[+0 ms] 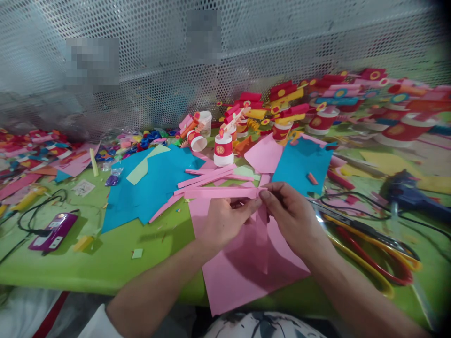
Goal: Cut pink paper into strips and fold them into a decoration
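Both my hands meet over a pink paper sheet point(232, 281) at the near edge of the table. My left hand point(229, 218) pinches a folded pink paper strip point(218, 192) near its right end. At that same end, the thumb and fingertips of my right hand point(291, 209) are closed on the strip. Another pink strip point(261, 244) hangs down between the hands; whether it is joined to the folded one I cannot tell. Several narrow pink strips point(207, 178) lie just beyond my left hand, partly on a blue sheet point(141, 188).
Scissors point(369, 244) and a blue glue gun point(416, 190) with a cord lie at right. A purple power strip point(54, 232) sits at left. Paper cups point(223, 150) with red bands and colourful paper models stand along the perforated metal panel point(148, 70) at the back.
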The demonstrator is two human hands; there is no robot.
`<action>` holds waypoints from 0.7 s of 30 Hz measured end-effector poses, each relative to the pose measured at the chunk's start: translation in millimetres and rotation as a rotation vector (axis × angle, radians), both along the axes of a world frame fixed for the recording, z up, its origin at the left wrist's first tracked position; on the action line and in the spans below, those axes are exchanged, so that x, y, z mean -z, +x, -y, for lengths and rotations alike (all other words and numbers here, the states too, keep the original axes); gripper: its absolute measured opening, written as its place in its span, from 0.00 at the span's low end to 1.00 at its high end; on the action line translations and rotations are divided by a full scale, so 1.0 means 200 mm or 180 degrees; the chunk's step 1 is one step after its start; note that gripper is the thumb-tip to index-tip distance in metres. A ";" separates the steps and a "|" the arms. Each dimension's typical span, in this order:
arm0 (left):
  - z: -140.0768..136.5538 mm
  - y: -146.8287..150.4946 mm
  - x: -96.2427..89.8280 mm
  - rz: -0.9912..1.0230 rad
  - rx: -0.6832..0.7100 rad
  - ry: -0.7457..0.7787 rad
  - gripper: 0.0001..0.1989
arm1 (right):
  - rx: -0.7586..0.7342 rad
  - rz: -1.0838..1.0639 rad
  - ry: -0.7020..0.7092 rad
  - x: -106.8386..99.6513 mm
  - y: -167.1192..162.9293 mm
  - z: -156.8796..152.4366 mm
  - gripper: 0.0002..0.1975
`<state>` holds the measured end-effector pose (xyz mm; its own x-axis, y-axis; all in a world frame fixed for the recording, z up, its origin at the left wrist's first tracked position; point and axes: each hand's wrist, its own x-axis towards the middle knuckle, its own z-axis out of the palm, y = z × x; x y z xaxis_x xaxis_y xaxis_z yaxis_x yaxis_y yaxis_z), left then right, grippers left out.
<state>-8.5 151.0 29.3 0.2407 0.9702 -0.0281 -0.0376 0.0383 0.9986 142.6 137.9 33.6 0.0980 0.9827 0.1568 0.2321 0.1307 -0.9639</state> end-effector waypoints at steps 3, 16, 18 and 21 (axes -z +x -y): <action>0.00 -0.02 0.01 -0.0403 -0.0165 0.0012 0.12 | 0.0097 -0.0038 -0.0059 -0.01 0.02 0.00 0.14; -0.09 -0.03 0.06 0.1098 0.0238 -0.0786 0.18 | -0.0005 -0.0469 -0.0197 -0.01 0.03 -0.01 0.18; -0.09 -0.04 0.06 0.1079 0.0369 -0.0732 0.19 | -0.0062 -0.0542 -0.0168 0.00 0.03 -0.01 0.18; -0.09 -0.04 0.03 0.1040 0.0523 -0.0749 0.20 | -0.0150 -0.0684 -0.0181 0.03 0.04 -0.01 0.16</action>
<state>-16.2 168.3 22.5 0.4243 0.8945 -0.1406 -0.3246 0.2952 0.8986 150.3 140.1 28.3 0.0770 0.9937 0.0815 0.0155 0.0805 -0.9966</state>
